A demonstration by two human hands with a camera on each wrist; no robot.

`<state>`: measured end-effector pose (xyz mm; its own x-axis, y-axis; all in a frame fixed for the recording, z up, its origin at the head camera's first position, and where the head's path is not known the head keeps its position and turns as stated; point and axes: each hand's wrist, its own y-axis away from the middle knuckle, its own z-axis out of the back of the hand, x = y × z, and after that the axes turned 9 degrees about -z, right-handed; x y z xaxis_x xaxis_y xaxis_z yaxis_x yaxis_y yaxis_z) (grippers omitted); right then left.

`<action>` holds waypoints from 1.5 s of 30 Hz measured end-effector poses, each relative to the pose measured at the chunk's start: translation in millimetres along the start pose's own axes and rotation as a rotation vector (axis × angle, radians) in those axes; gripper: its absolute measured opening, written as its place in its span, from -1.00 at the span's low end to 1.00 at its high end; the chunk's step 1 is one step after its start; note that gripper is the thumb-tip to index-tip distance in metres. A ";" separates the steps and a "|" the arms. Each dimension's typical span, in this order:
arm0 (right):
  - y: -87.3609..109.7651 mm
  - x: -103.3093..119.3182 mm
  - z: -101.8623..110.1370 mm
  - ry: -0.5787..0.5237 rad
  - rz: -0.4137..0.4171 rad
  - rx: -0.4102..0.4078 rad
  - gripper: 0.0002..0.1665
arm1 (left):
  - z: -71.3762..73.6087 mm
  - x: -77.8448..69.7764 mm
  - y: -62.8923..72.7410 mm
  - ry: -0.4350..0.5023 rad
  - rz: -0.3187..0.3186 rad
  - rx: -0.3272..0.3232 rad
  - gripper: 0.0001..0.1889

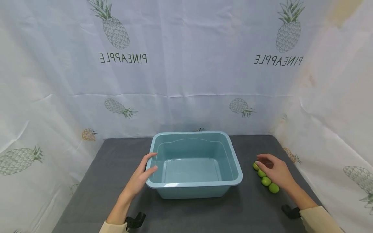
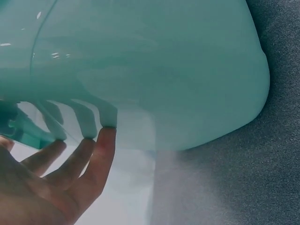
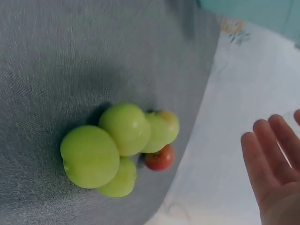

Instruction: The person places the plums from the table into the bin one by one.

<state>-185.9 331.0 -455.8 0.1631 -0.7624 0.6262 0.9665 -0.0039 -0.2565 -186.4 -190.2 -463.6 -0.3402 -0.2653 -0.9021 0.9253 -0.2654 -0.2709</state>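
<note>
A pale blue-green plastic basin (image 1: 193, 191) stands on the dark grey tabletop, its inside bare. My left hand (image 1: 142, 174) holds its left rim, thumb over the inner side. In the left wrist view the left hand's fingertips (image 2: 108, 133) touch the basin's outer wall (image 2: 197, 75). On the right, my right hand (image 1: 275, 171) hovers over a row of round green fruits (image 1: 266, 181), partly covering the farther ones. The right wrist view shows these fingers extended, holding nothing, and apart from the fruits. One small red fruit (image 3: 160, 158) lies beside the green ones.
White cloth (image 1: 189, 74) with pineapple prints hangs behind the table and along both sides. A strip of grey tabletop (image 1: 247, 207) lies between the basin and the fruits. Black straps (image 1: 135, 220) with mounts sit on both wrists.
</note>
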 end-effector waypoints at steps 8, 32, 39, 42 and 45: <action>-27.4 -28.5 -1.1 0.051 -0.029 -0.029 -0.59 | -0.6 -1.3 0.1 -0.012 0.016 -0.009 -0.46; -42.5 -99.4 -15.6 -0.035 -0.274 0.204 -0.34 | -1.2 0.4 3.5 0.004 0.008 0.006 -0.48; -43.8 -102.3 -19.5 -0.022 -0.280 0.194 -0.42 | -0.9 -0.3 3.7 0.007 0.006 0.003 -0.49; -45.5 -102.2 -18.7 -0.020 -0.287 0.182 -0.45 | -0.8 -0.3 3.3 0.007 0.002 0.001 -0.49; -46.8 -101.0 -16.1 -0.023 -0.294 0.170 -0.45 | -0.9 -0.2 2.8 0.010 0.001 0.001 -0.49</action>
<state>-250.8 397.7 -519.0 -0.1250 -0.7297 0.6723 0.9917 -0.1123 0.0625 -183.5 -190.1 -464.5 -0.3380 -0.2562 -0.9056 0.9253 -0.2664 -0.2700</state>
